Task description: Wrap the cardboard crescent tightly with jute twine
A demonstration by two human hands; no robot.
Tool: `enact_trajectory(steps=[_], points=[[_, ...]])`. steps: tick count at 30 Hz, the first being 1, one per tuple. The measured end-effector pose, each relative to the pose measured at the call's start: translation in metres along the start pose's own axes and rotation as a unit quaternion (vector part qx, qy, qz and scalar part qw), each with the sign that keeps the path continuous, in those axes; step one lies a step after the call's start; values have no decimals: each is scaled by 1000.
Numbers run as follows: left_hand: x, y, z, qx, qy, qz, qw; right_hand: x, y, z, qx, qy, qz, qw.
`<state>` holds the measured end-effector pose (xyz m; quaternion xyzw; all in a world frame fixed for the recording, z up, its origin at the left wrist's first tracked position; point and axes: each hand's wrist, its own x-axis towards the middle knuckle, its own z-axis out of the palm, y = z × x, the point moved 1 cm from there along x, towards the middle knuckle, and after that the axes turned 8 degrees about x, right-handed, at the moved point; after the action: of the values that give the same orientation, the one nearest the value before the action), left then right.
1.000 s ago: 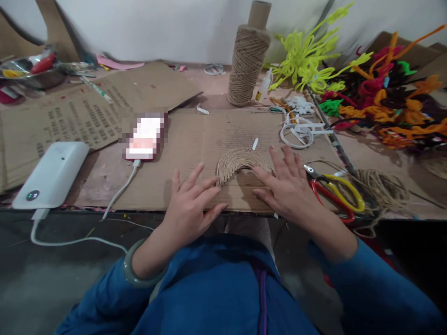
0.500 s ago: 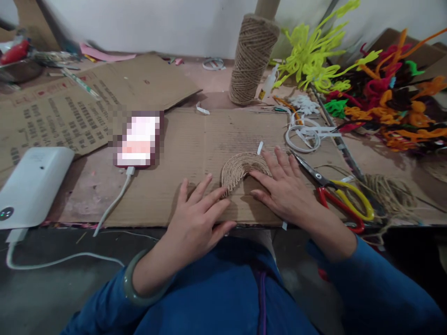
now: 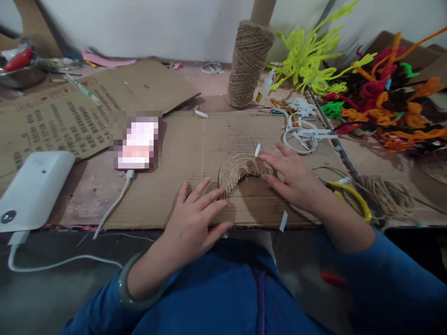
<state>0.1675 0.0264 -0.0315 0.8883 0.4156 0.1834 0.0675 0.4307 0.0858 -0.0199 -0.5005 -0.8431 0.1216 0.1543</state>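
A curved, arch-shaped piece of jute twine [image 3: 232,170], made of several rows side by side, lies on a flat cardboard sheet [image 3: 167,195]. My left hand [image 3: 197,214] rests with fingers spread on the cardboard, its index fingertip at the arch's left end. At the other end is my right hand [image 3: 298,181], its fingers apart and laid over that end, with the thumb at the inner edge. Partly under the right forearm are scissors, one yellow handle [image 3: 356,200] showing. A white strip [image 3: 257,149] sticks out above the arch.
A cone of jute twine [image 3: 249,63] and a small glue bottle [image 3: 265,86] stand at the back. Bright pipe-cleaner flowers [image 3: 387,93] crowd the right. On the left are a phone [image 3: 139,142], a white power bank [image 3: 38,190] and printed cardboard [image 3: 104,97]. Loose twine [image 3: 387,195] lies right.
My right hand has slid right along the arch, baring more of it, and its forearm now covers most of the scissors. The left hand has stayed nearly still.
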Motion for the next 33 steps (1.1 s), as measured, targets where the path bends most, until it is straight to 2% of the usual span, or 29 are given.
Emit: enact_trajectory(steps=[4, 7, 10, 15, 20, 22, 26, 30, 33], points=[[12, 0, -11, -15, -1, -9, 1000, 14, 3, 0, -48, -50, 53, 996], [31, -1, -19, 7, -1, -43, 999, 16, 5, 4, -79, -42, 60, 994], [54, -4, -23, 36, -30, -73, 996, 11, 9, 6, -84, -33, 50, 995], [81, -8, -19, 66, -91, -73, 991, 2, 14, 8, -64, 19, 23, 997], [93, -12, -11, 28, -97, -47, 994, 5, 9, 7, 0, 69, 66, 995], [97, -12, -11, 16, -107, -52, 993, 7, 8, 5, -2, 64, 51, 997], [106, -13, -9, 16, -127, -71, 989, 10, 12, 0, -51, 7, 46, 998], [109, -19, -1, -47, -109, -103, 988, 15, 18, -3, -44, -9, 69, 997], [107, -22, 2, -183, -103, -160, 965, 18, 24, -3, -9, 5, 87, 996]])
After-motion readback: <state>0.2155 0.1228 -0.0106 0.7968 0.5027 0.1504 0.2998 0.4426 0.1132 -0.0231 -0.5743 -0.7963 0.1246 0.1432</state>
